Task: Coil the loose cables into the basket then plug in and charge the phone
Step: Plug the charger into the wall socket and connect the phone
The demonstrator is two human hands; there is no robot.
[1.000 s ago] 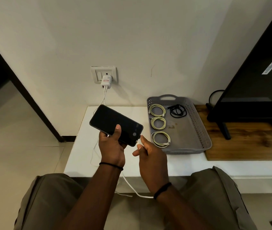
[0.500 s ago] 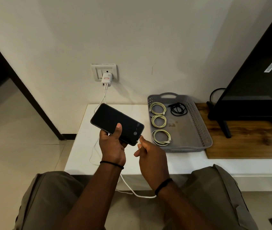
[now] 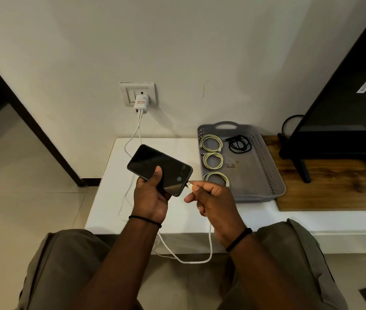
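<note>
Your coiling looks finished: beyond your right grip the basket holds four coiled cables. You are on the plug-in step. Your left hand clasps the phone; your right hand pinches the white connector right at the phone's lower edge. Next, line it up squarely and push it home.

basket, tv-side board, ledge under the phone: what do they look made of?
Grey perforated basket: looks like moulded matte plastic, given the regular punched holes and the one-piece handle slot. Brown board under the TV: wood or wood-look laminate; grain and dark knots show, but real or printed is unclear. White ledge: smooth, slightly glossy slab, possibly stone or painted laminate; the picture leaves it open.
</note>
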